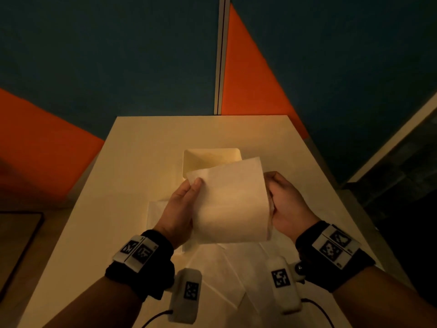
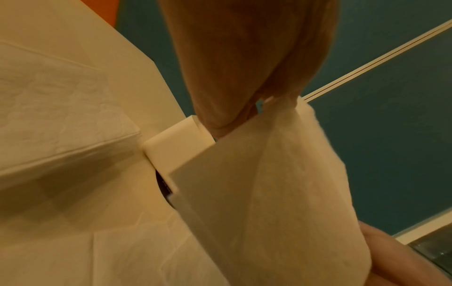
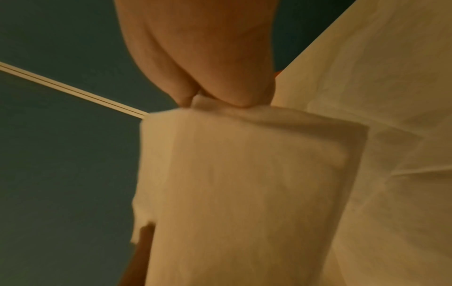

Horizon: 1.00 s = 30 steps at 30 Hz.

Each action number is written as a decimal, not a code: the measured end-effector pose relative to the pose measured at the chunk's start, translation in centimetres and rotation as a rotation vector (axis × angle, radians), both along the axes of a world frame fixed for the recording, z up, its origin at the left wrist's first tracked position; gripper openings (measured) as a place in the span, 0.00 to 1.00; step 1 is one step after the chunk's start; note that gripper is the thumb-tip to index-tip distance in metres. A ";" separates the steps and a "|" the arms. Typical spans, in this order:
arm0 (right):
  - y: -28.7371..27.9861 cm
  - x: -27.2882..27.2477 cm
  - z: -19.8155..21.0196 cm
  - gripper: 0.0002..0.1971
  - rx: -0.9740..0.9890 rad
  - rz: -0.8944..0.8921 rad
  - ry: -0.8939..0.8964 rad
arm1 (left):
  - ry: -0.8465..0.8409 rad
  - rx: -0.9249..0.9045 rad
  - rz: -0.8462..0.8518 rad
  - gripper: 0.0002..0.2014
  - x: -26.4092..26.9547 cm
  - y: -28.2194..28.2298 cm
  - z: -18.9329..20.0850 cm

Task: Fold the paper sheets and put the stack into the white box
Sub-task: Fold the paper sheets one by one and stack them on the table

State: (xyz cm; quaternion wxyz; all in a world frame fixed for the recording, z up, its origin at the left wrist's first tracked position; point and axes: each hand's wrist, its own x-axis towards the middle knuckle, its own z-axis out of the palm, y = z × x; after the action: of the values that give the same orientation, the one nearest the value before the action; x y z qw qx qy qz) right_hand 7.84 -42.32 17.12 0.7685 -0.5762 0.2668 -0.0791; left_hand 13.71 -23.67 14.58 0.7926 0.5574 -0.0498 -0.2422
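Hanging in the air just nearer than the open white square box [image 1: 211, 159], a thin white folded paper sheet [image 1: 233, 204] is held by both hands. The left hand [image 1: 181, 209] pinches its left edge, thumb on top; the right hand [image 1: 287, 204] pinches its right edge between curled fingers. More white paper sheets [image 1: 222, 275] lie flat on the white table [image 1: 132, 162], nearer than the box

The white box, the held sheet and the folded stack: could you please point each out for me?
white box [image 1: 192, 159]: head view, inner left wall.
held sheet [image 1: 230, 202]: head view, middle of its upper face.
folded stack [image 1: 155, 214]: head view, bare part left of the left wrist.
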 end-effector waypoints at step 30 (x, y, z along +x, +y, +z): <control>0.8 -0.7 0.4 0.09 -0.046 0.150 -0.161 | -0.095 0.085 -0.132 0.15 -0.6 -0.1 1.1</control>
State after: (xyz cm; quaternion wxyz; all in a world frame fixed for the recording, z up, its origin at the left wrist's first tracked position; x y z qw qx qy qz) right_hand 7.09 -41.48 17.56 0.7777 -0.6038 0.1584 -0.0736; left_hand 13.14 -23.80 15.69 0.7471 0.5970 -0.1138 -0.2692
